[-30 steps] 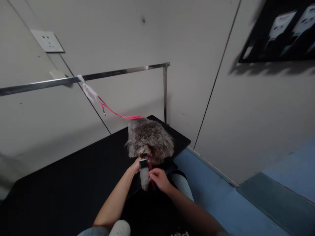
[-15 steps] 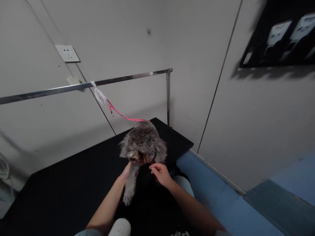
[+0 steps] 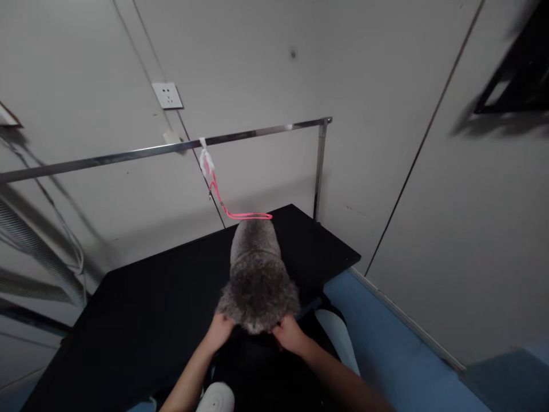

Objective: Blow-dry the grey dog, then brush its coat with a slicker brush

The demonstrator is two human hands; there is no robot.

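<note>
One left hand [image 3: 221, 330] and one right hand [image 3: 292, 335] made two, and there was one dog [image 3: 260, 283]. One table [image 3: 163, 297], one horizontal metal bar [image 3: 141, 153], one metal post [image 3: 319, 171], one pink lead [image 3: 249, 216] and one white tie [image 3: 206, 160] were in view, with one fully visible wall socket [image 3: 168, 95], two lengths of ribbed hose [image 3: 38, 245] and one rounded white object [image 3: 217, 397].

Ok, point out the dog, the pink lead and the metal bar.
Dog [image 3: 259, 280]: head camera view, fur atop its head.
Pink lead [image 3: 227, 212]: head camera view, the bend in its cord.
Metal bar [image 3: 150, 152]: head camera view, middle of its horizontal length.
</note>
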